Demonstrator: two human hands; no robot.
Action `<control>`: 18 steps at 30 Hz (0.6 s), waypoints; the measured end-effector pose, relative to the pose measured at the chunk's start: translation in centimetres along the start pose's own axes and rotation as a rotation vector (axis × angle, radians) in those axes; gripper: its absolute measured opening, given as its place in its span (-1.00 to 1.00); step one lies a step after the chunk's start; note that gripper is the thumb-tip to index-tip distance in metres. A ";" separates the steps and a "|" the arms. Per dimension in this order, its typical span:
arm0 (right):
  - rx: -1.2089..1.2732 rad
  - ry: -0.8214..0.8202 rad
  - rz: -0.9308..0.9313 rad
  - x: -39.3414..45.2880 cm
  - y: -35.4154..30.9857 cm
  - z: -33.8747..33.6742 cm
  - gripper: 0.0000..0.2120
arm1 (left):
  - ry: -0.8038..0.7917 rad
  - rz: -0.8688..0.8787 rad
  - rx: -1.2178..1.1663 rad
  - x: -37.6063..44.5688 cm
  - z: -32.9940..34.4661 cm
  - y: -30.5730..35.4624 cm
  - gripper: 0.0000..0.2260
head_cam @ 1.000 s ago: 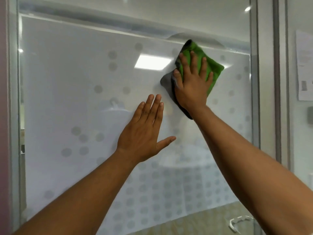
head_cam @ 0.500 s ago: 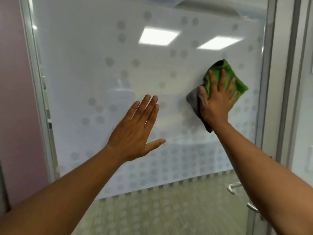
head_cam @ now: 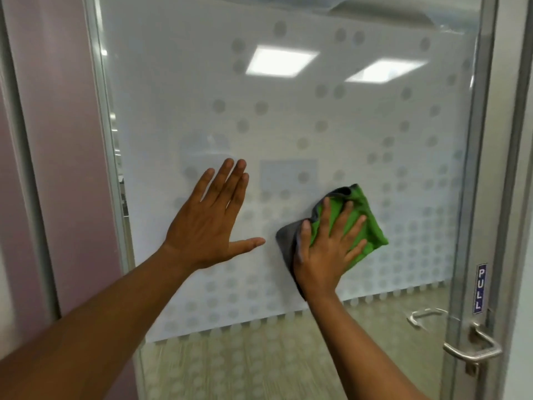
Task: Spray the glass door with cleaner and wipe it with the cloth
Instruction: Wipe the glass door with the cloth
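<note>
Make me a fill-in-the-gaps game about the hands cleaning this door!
1. The right hand presses a ____ cloth against the glass door.
2. The left hand lies flat on the glass and holds ____.
3. The blue sticker above the door handle says ____.

Missing words: green; nothing; PULL

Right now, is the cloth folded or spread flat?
Folded: the cloth sits bunched under the right hand, grey layer showing beneath green.
</note>
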State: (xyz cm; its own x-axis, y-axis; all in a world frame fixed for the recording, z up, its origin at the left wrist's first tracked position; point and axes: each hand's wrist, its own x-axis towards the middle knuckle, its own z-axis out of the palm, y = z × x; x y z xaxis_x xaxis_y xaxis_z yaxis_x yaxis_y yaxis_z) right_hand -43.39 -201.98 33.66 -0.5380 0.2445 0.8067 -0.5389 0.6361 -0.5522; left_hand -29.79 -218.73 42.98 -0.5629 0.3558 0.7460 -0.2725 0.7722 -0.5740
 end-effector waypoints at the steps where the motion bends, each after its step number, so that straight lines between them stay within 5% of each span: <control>1: -0.009 -0.008 -0.056 -0.6 -0.6 0.2 -0.43 | 0.009 -0.003 -0.007 0.1 0.0 -0.1 0.00; 9: -0.083 0.009 -0.359 2.8 -5.7 -1.0 -0.43 | 0.051 -0.018 -0.008 -0.1 0.2 -0.9 -0.02; 18: -0.021 0.089 -0.269 10.3 -12.1 -2.1 -0.42 | 0.074 -0.026 -0.013 0.0 0.5 -0.7 -0.02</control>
State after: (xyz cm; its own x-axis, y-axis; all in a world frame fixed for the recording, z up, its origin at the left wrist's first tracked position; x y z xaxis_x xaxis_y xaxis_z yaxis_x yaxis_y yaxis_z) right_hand -41.01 -205.62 49.13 -0.3179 0.1272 0.9396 -0.6408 0.7015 -0.3118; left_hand -29.99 -219.50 43.22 -0.4959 0.3731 0.7841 -0.2761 0.7884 -0.5498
